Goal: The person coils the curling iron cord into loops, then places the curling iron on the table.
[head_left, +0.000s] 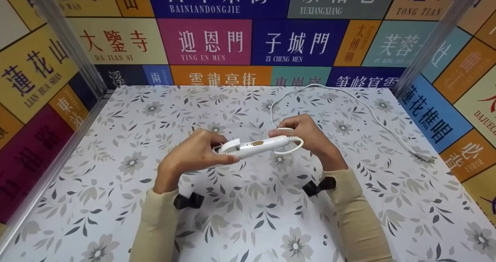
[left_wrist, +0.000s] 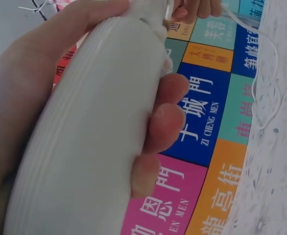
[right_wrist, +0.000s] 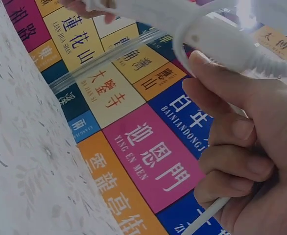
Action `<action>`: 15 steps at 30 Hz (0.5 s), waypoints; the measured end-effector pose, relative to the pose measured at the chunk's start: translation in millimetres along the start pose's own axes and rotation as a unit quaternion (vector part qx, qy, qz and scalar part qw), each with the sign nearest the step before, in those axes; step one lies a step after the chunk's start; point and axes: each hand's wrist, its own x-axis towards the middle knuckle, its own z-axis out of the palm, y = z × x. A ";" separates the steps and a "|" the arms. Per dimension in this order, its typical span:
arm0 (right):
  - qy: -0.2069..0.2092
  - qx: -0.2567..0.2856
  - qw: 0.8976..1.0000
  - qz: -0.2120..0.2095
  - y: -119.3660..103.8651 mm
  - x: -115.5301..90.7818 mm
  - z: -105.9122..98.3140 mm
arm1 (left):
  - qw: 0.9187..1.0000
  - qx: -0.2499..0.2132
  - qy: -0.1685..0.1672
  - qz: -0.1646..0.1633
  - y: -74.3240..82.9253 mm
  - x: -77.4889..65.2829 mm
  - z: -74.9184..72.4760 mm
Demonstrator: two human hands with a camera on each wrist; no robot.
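Observation:
A white corded curling iron [head_left: 261,143], with a gold oval patch on its handle, is held above the table, tilted slightly up to the right. My left hand [head_left: 197,149] grips its left end, the thumb along the near side. In the left wrist view the fingers [left_wrist: 168,127] wrap round the wide, ridged white body [left_wrist: 84,132]. At the handle's other end, my right hand [head_left: 304,134] holds the looped white power cord [head_left: 288,151]. The right wrist view shows curled fingers [right_wrist: 231,161] round the cord, close beside the handle [right_wrist: 217,41].
The cord [head_left: 368,107] runs over the back of the table to a plug [head_left: 424,156] at the right. A floral cloth [head_left: 240,215] covers the table. Panels with coloured signs [head_left: 209,41] stand behind and at both sides. Black wrist mounts [head_left: 190,200] sit on both sleeves.

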 end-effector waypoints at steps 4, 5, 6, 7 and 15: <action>-0.009 -0.049 0.999 0.000 -7.3 -5.1 -4.5 | 1.000 0.010 -0.015 -0.003 -0.9 1.5 2.4; -0.010 -0.062 0.998 -0.003 -9.9 -6.5 -5.3 | 1.000 0.012 -0.016 -0.006 -1.2 2.1 3.2; -0.010 -0.076 0.997 -0.008 -13.2 -8.1 -5.6 | 1.000 0.013 -0.016 -0.011 -1.3 2.7 3.9; -0.008 -0.089 0.996 -0.010 -16.9 -10.2 -5.5 | 1.000 0.014 -0.013 -0.016 -1.5 3.3 4.6; 0.036 -0.203 0.978 -0.020 -50.0 -31.9 8.0 | 0.998 0.002 0.037 -0.050 -3.3 5.8 7.0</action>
